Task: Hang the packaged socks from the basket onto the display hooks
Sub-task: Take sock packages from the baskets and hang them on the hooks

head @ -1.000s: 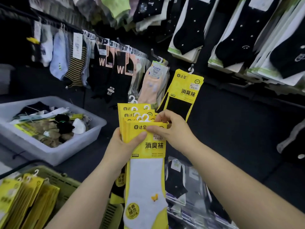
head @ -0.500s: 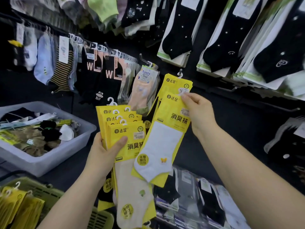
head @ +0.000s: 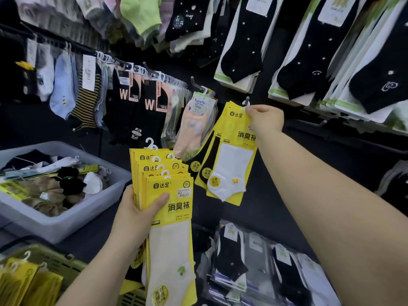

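My left hand (head: 134, 215) grips a fanned stack of yellow sock packets (head: 167, 195) with white hangers, held low in the middle. My right hand (head: 266, 119) pinches the top of one yellow packet with a white sock (head: 234, 164) and holds its white hanger at a display hook (head: 246, 101) on the dark wall. Two more yellow packets with black socks hang behind it on the same hook. A green basket (head: 55, 265) at the bottom left holds more yellow packets (head: 24, 283).
A grey bin (head: 66, 219) of loose socks sits at the left. A rail of hanging socks (head: 123, 89) runs along the wall, with a peach sock packet (head: 194, 124) beside the hook. Black sock packs (head: 309, 54) hang above right, and more packs (head: 260, 266) lie below.
My right hand pulled one white-sock packet off the stack in my left hand and raised it up and right to the hook. The stack stayed in my left hand.
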The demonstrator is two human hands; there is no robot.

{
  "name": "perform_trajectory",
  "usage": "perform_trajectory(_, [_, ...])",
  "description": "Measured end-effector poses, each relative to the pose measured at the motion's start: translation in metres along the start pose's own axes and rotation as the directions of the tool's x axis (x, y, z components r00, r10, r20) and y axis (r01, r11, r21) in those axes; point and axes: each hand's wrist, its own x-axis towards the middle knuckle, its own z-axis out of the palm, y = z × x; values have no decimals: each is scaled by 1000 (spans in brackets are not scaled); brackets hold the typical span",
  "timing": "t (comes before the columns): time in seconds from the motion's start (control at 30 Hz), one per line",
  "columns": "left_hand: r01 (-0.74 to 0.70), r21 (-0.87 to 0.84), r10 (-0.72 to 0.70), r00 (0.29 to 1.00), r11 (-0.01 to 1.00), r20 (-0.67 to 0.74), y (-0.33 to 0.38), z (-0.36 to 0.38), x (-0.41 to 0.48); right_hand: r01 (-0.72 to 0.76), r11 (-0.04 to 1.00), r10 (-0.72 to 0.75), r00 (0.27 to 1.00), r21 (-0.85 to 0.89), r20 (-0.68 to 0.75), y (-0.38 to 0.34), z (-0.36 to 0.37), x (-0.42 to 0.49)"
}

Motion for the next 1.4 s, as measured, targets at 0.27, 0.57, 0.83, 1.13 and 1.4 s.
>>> perform_trajectory(0.27, [2, -33, 0, 997, 999, 71, -1, 4, -4, 79, 982, -83, 996, -172, -13, 7, -6, -8])
perform_trajectory(0.57, [12, -42, -9, 997, 999, 76, 1, 7, -5, -126, 966, 162, 975, -224, 151, 33, -14, -38])
perform_trajectory(0.83, [36, -42, -33, 997, 998, 70, 1, 8, -8, -73, 933, 171, 951, -351, 256, 51, -20, -84])
perform_trajectory(1.13, [62, -114, -51, 994, 992, 98, 2, 14, -10, 221, 969, -80, 709, -113, 701, 51, -7, -160])
perform_trajectory(1.4, [59, -154, -22, 971, 986, 236, 0, 15, -10, 166, 985, -95, 739, -43, 667, 49, -25, -147])
